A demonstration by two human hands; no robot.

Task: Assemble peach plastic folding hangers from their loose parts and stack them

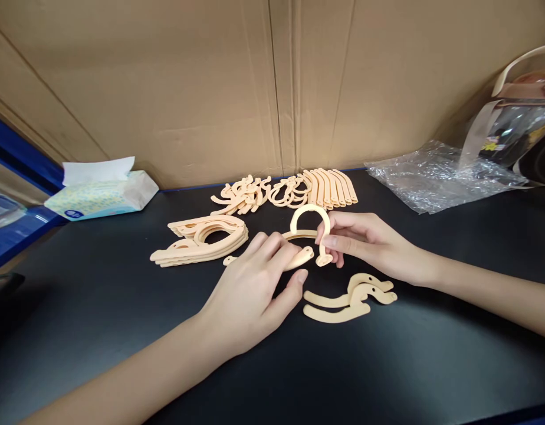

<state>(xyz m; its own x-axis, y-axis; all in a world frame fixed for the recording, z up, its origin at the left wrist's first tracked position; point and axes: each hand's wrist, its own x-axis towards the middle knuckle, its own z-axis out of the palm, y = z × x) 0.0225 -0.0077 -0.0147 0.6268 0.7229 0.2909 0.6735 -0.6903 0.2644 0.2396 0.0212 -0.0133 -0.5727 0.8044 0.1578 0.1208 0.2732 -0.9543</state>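
Note:
In my right hand [365,242] a cream plastic hanger hook [326,227] is pinched upright between thumb and fingers, its flat round foot downward. My left hand [259,283] lies over a curved hanger arm [301,258], fingers bent around it and thumb at its near side. The holed end of that arm points at the hook's foot, a small gap apart. Behind my left fingers shows another curved cream piece [301,235], partly hidden. Two loose hanger arms [337,314] overlap on the black table [272,378], below my right hand.
A stack of hanger pieces [210,245] lies left of my left hand. Toward the cardboard wall [188,88] are piled arms [243,195], hooks [290,192] and a row of straighter arms [330,188]. A tissue pack [102,195], plastic film [440,174] and clear bottle [506,130] stand around.

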